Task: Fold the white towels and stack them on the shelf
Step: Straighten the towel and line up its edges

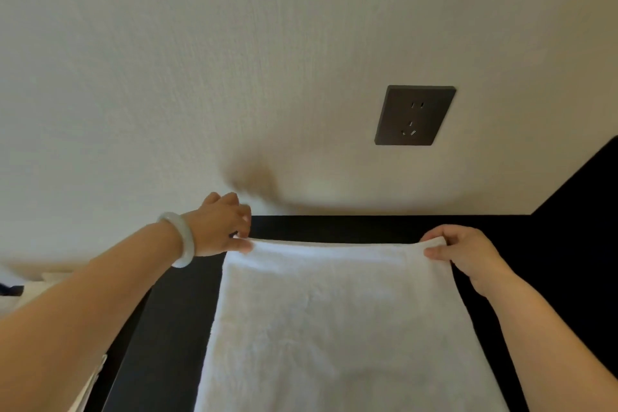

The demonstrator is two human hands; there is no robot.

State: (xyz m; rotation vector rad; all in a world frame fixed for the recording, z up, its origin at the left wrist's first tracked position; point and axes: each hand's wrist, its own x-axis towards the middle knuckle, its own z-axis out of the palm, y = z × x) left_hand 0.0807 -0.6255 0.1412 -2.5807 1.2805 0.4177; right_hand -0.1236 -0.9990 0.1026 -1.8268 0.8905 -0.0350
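From the head view, the white towel [334,328] is lying spread over the black surface [167,328], running toward the wall [200,60]. The left grip [217,227] is pinching the towel's far left corner and the right grip [468,254] is pinching the far right corner, with the far edge stretching between them. A pale bangle [179,239] is circling the left wrist, and a dark socket [414,115] is sitting on the wall above.

Ahead of me a cream wall [167,77] carries a dark grey socket [414,115]. Below it runs a black surface [167,328], and something pale [33,291], too blurred to name, lies at my far left.
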